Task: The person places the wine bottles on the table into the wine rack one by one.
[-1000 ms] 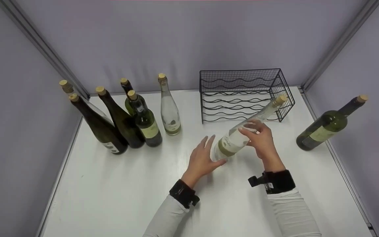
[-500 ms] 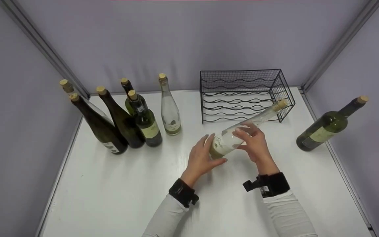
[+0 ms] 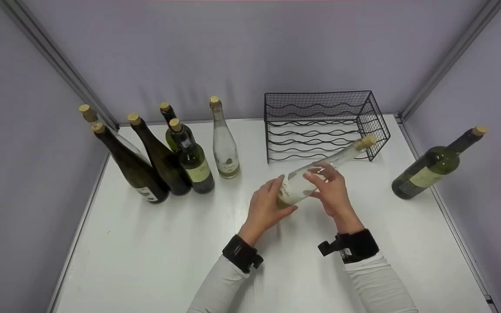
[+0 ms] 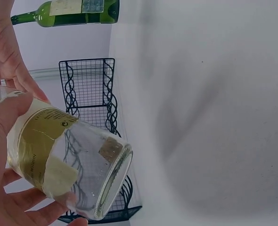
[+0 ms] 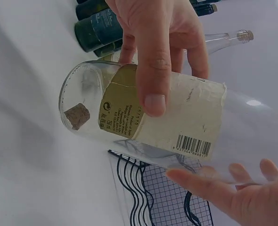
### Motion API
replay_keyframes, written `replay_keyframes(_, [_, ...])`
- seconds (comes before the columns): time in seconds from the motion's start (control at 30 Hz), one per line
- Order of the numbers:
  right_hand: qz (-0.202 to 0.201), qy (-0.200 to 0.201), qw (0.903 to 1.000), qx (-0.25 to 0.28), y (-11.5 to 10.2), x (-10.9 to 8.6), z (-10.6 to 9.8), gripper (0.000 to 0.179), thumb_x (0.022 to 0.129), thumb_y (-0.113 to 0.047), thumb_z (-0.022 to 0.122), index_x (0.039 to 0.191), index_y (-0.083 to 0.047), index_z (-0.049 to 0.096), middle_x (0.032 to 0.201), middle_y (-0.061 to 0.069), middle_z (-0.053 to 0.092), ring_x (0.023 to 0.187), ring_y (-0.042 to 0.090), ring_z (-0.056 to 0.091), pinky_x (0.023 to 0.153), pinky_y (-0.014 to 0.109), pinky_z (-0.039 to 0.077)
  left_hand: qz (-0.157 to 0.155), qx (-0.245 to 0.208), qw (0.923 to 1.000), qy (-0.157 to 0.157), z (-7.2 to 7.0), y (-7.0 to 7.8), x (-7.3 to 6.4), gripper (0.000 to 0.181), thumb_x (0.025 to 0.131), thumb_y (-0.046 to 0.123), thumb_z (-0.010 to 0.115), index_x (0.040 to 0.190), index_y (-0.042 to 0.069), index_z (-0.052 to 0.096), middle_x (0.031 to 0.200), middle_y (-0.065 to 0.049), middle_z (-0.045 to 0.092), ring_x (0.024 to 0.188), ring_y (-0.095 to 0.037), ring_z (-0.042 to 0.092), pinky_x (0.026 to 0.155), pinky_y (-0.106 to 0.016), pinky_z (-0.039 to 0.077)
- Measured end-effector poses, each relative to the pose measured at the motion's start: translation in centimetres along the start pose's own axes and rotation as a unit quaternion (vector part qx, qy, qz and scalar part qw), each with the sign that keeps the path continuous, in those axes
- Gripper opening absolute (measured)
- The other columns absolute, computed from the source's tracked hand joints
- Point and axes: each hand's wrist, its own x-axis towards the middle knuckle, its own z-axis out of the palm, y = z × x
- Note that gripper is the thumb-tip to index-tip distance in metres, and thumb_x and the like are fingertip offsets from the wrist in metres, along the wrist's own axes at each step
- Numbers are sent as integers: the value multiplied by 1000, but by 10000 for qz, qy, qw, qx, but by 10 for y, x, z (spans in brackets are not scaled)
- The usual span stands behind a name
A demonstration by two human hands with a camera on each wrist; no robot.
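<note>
A clear glass wine bottle (image 3: 296,188) with a white and gold label is held tilted above the table, its corked neck pointing up and right. My left hand (image 3: 264,209) grips it close to the base, thumb on one side and fingers on the other. Higher up the body, my right hand (image 3: 332,194) holds it between thumb and fingers. In the right wrist view, the back label with its barcode (image 5: 193,145) faces the camera. A brown cork piece (image 5: 77,116) shows through the glass near the base.
A black wire bottle rack (image 3: 320,141) stands behind the hands. One green bottle (image 3: 433,167) stands at the right. Several dark bottles (image 3: 163,169) cluster at the left, with another clear bottle (image 3: 225,150) beside them. Grey walls border the white table (image 3: 155,256).
The bottle has moved down and left and tilted flatter, its base passing into my left hand, which now grips it. My right hand has moved left and slightly down with it.
</note>
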Motion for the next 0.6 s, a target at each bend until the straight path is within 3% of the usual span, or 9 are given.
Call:
replay_keyframes(0.2, [-347,-78,9989,-302,2,-4,4,45,88,-9,74,127,1,54,123,18,54,111,32,60,80,50,56,15,-274,9996,74,-7,4,-1,86,78,56,77,147,18,42,135,-7,55,117,-22,56,94,-42,47])
replay_keyframes(0.3, [-792,-56,9928,-899,2,-7,7,46,86,-10,77,127,-2,58,127,15,54,118,33,58,86,49,54,-43,-630,9980,48,-12,9,-3,84,80,63,71,146,18,44,136,-4,55,118,-20,56,93,-41,49])
replay_keyframes(0.37, [-1279,9,9812,-1446,4,-8,9,48,83,-10,80,125,-3,60,127,14,56,120,33,57,90,48,52,-135,-915,9957,-77,-16,13,-3,83,82,66,66,147,17,44,138,-3,55,121,-19,55,94,-42,49])
replay_keyframes(0.47, [-1945,143,9538,-2288,7,-9,11,52,79,-12,84,123,-3,60,125,12,60,116,31,58,90,51,51,-142,-1420,9893,-306,-24,17,-3,77,90,63,57,149,15,42,138,-4,55,121,-19,56,94,-43,49])
replay_keyframes(0.6, [-2467,219,9188,-3073,12,-10,14,53,75,-13,87,119,-4,60,117,10,61,111,26,59,85,49,53,86,-2350,9707,-500,-36,22,-2,67,102,56,38,150,9,40,133,-10,59,118,-22,59,95,-44,48])
